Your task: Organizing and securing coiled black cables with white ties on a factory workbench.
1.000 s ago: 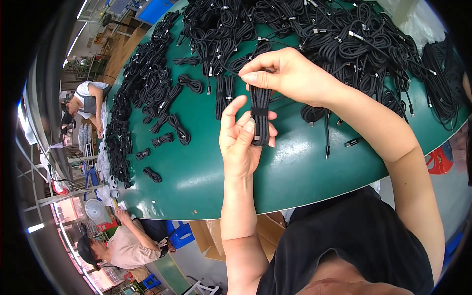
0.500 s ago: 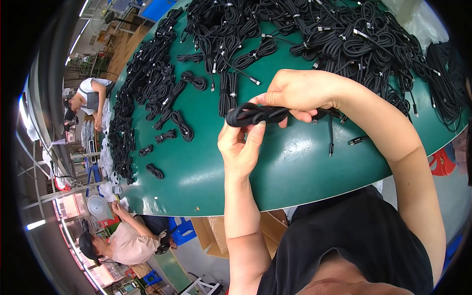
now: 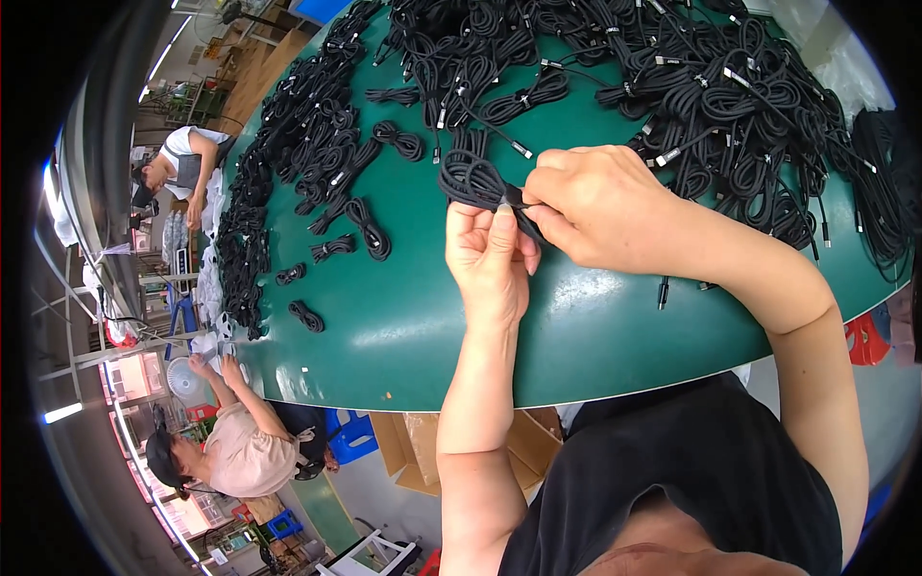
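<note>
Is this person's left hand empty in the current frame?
No, the left hand holds a looped black cable bundle, with the thumb lying against it.

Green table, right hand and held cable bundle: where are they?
Green table (image 3: 403,331), head view: bare top.
Right hand (image 3: 603,207), head view: back of hand.
Held cable bundle (image 3: 471,180), head view: looped end.

R hand (image 3: 597,206) is hiding part of the cable bundle (image 3: 471,178); the exact bit it's pinching is too small to ID. L hand (image 3: 487,252) is curling some fingers out of sight behind it. Top edge is cutting off the cable pile (image 3: 735,96) & surface's (image 3: 375,336) far side. L forearm (image 3: 477,389) is blocking the cardboard box's (image 3: 526,459) mid.
</note>
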The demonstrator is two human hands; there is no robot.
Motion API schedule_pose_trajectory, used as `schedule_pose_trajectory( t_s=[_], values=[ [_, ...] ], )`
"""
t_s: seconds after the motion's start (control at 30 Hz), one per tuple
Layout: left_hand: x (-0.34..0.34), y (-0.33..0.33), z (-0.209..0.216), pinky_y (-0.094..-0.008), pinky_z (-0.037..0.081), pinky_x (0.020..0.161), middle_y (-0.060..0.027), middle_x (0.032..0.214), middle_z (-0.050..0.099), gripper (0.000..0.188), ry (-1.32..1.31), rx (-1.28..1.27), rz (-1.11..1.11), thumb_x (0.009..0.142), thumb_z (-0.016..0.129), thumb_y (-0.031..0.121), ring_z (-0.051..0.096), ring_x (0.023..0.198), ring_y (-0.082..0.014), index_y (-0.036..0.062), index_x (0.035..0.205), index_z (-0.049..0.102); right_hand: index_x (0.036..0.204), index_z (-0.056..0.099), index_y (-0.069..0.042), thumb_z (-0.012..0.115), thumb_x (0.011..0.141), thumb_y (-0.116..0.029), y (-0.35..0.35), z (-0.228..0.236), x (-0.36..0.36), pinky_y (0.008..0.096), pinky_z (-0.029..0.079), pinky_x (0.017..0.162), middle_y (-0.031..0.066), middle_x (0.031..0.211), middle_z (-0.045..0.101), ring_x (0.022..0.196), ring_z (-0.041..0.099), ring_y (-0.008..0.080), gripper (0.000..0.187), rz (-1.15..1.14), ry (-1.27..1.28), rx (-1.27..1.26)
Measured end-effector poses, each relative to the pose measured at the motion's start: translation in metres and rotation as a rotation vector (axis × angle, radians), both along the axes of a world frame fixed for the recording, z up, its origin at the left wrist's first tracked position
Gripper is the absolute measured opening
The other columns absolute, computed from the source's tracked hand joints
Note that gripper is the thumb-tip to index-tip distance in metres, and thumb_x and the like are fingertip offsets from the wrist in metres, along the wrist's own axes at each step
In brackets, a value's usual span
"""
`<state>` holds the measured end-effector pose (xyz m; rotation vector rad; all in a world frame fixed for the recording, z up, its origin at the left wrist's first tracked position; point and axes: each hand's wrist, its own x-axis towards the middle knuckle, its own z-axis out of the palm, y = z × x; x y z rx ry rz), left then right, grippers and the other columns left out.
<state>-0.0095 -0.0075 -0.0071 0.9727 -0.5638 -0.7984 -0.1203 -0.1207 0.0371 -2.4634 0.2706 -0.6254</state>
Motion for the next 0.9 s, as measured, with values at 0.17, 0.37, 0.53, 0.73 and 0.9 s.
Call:
schedule_pose_trajectory(
  t_s=[0.17,0.37,0.53,0.73,0.9],
  values=[
    [0.017,0.000,0.003,-0.0187,0.038,0.038,-0.0177,0.093,0.061,0.016,0.001,-0.063,0.166,0.086,0.056,0.010,0.049,0.051,-0.0086,0.0038,0.097,0.046,0.071,0.057,0.002,0.056,0.070,-0.008,-0.001,0.001,-0.004,0.0378,0.050,0.054,0.0165,0.072,0.059,0.061,0.061,0.0303,0.010,-0.067,0.001,-0.201],
    [-0.001,-0.002,-0.003,-0.0205,0.039,0.041,-0.0109,0.086,0.061,0.012,-0.005,-0.017,0.035,0.087,0.054,0.007,0.050,0.051,-0.0090,0.0036,0.095,0.045,0.072,0.055,0.003,0.060,0.063,-0.005,0.004,-0.002,-0.004,0.0364,0.050,0.053,0.0171,0.069,0.058,0.060,0.061,0.0289,0.013,-0.001,-0.049,-0.180],
    [0.014,-0.001,-0.002,-0.0204,0.040,0.042,-0.0155,0.091,0.062,0.014,-0.043,-0.063,0.136,0.087,0.055,0.011,0.051,0.053,-0.0086,0.0036,0.094,0.045,0.074,0.056,0.005,0.058,0.068,-0.005,0.004,0.005,-0.006,0.0357,0.050,0.055,0.0181,0.070,0.057,0.061,0.060,0.0293,0.012,0.025,0.005,-0.083],
    [0.004,-0.002,-0.001,-0.0227,0.046,0.055,-0.0135,0.092,0.062,0.017,0.008,-0.073,0.067,0.087,0.056,0.010,0.055,0.063,-0.0106,0.0028,0.098,0.046,0.073,0.056,0.005,0.057,0.074,-0.011,0.007,0.003,-0.004,0.0366,0.049,0.058,0.0174,0.072,0.057,0.067,0.060,0.0299,0.016,0.069,-0.023,0.036],
    [0.004,-0.003,0.001,-0.0318,0.049,0.064,-0.0103,0.095,0.056,0.026,0.168,-0.079,-0.141,0.091,0.049,0.019,0.058,0.079,-0.0203,0.0017,0.110,0.045,0.090,0.060,0.001,0.058,0.081,-0.039,-0.012,0.007,0.001,0.0386,0.048,0.065,0.0138,0.083,0.059,0.072,0.060,0.0300,0.042,-0.077,-0.238,0.136]
  ],
)
